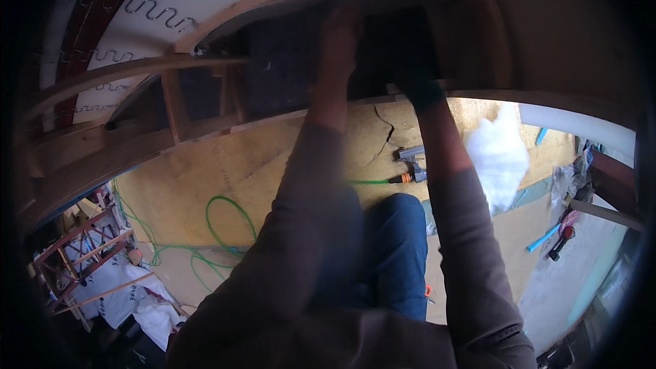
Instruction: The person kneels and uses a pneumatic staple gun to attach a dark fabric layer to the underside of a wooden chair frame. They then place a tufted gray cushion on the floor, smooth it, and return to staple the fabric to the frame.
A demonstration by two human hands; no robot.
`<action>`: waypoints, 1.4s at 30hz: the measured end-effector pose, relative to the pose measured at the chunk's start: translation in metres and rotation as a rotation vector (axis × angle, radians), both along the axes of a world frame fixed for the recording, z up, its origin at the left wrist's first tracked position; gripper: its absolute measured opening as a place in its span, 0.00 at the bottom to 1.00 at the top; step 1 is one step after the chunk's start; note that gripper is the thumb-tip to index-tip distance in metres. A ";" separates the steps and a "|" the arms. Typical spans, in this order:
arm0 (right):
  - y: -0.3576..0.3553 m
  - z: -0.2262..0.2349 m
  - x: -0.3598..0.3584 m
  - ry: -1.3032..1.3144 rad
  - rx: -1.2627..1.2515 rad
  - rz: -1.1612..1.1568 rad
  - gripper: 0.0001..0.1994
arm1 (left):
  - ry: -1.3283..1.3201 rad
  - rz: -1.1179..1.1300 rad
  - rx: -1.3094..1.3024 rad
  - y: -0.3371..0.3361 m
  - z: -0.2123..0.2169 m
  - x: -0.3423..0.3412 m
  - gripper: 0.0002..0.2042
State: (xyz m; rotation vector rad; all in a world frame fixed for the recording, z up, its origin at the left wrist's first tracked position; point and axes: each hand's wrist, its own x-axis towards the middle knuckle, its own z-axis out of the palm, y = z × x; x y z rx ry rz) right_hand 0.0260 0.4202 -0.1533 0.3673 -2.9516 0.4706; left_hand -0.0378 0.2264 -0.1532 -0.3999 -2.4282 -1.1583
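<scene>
Both my arms reach up into the shadowed inside of a wooden furniture frame [174, 106]. My left hand [339, 34] is bare and lies against or just in front of a dark sheet of material [283, 61]. My right hand [413, 61], in what looks like a dark glove, is at the same dark area, to the right of the left hand. Shadow swallows the fingers of both hands, so whether they grip the dark sheet cannot be made out. Wavy metal springs [156, 12] run across a white backing at the upper left of the frame.
Below the frame, a pneumatic staple gun [412, 157] lies on a tan board [184, 178], joined to a looping green air hose [217, 199]. White stuffing [497, 157] sits at right. A red-and-black tool [563, 240] lies farther right. Wood strips and white bags [116, 301] crowd the lower left.
</scene>
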 end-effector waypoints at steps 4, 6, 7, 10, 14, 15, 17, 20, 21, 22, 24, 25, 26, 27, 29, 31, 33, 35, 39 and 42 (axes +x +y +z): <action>-0.029 0.007 -0.080 0.152 0.118 -0.005 0.13 | -0.246 -0.129 0.105 -0.007 0.013 -0.007 0.14; -0.035 0.020 -0.091 0.205 0.102 0.033 0.13 | -0.003 -0.148 -0.416 -0.016 0.029 -0.008 0.14; -0.036 0.026 -0.092 0.229 0.093 0.054 0.13 | 0.033 -0.143 -0.797 -0.020 0.038 -0.008 0.14; -0.035 0.040 -0.086 0.295 0.062 0.115 0.13 | -0.791 -0.305 0.461 -0.030 0.052 -0.001 0.15; -0.029 0.044 -0.076 0.349 -0.081 0.193 0.13 | -0.800 -0.166 0.700 -0.042 0.035 -0.003 0.18; -0.028 0.044 -0.076 0.355 -0.150 0.214 0.14 | -0.604 -0.221 0.712 -0.041 0.026 -0.009 0.17; -0.029 0.045 -0.077 0.287 -0.195 0.269 0.15 | -0.364 -0.223 0.728 -0.037 0.009 -0.024 0.17; -0.032 0.052 -0.080 0.319 0.178 0.155 0.17 | -0.271 -0.015 0.361 -0.028 -0.005 -0.044 0.17; -0.034 0.055 -0.077 0.360 0.102 0.187 0.16 | -0.291 0.099 -0.019 -0.027 -0.006 -0.046 0.17; -0.036 0.058 -0.072 0.395 0.023 0.214 0.16 | -0.274 0.148 -0.081 -0.025 -0.007 -0.050 0.17; -0.039 0.066 -0.066 0.311 -0.083 0.198 0.16 | -0.205 0.167 0.061 -0.023 -0.005 -0.055 0.17; -0.040 0.071 -0.065 0.182 -0.105 0.159 0.16 | -0.108 0.165 0.168 -0.021 -0.005 -0.057 0.17; -0.041 0.075 -0.061 0.150 -0.101 0.162 0.16 | -0.140 0.201 0.162 -0.021 -0.005 -0.061 0.17; -0.042 0.078 -0.060 0.118 -0.096 0.164 0.16 | -0.113 0.220 0.202 -0.019 -0.005 -0.065 0.18; -0.042 0.084 -0.058 0.184 -0.035 0.212 0.17 | -0.075 0.249 0.251 -0.017 -0.007 -0.074 0.18; -0.041 0.086 -0.058 0.105 0.024 0.198 0.18 | -0.037 0.271 0.285 -0.015 -0.009 -0.076 0.18; -0.039 0.085 -0.058 0.084 0.012 0.216 0.17 | 0.014 0.288 0.237 -0.017 -0.009 -0.072 0.18; -0.038 0.083 -0.058 0.177 -0.087 0.266 0.17 | 0.110 0.341 -0.050 -0.022 -0.006 -0.063 0.18; -0.038 0.079 -0.058 0.270 -0.286 0.303 0.16 | 0.098 0.386 -0.575 -0.037 -0.001 -0.053 0.17; -0.039 0.075 -0.056 0.249 -0.278 0.272 0.17 | -0.034 0.139 0.164 -0.037 -0.002 -0.065 0.15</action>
